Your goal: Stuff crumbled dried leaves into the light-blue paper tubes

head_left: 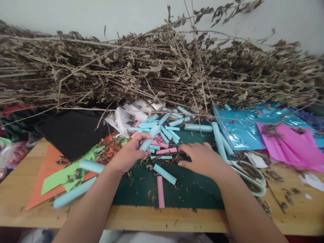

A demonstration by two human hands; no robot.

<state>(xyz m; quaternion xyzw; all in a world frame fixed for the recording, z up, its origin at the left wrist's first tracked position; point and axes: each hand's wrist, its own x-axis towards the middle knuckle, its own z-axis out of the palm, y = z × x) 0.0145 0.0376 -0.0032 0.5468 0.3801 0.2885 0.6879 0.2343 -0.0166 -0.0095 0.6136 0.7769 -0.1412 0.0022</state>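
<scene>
My left hand (pixel 130 153) is closed around a light blue rolled paper tube (pixel 149 140) at the near edge of a pile of blue and pink paper tubes (pixel 164 130). My right hand (pixel 199 157) lies palm down, fingers spread, on the dark green cutting mat (pixel 192 189), its fingertips beside a pink tube (pixel 166 151) and what looks like a thin dark stick. A loose blue tube (pixel 164 174) and an upright-lying pink tube (pixel 160 191) rest on the mat between my forearms.
A big heap of dry leafy branches (pixel 162 71) fills the back of the wooden table (pixel 152 219). Black (pixel 73 131), orange and green paper sheets lie left, with two long blue tubes (pixel 73 194). Blue and pink foil sheets (pixel 291 145) and scissors (pixel 253 173) lie right.
</scene>
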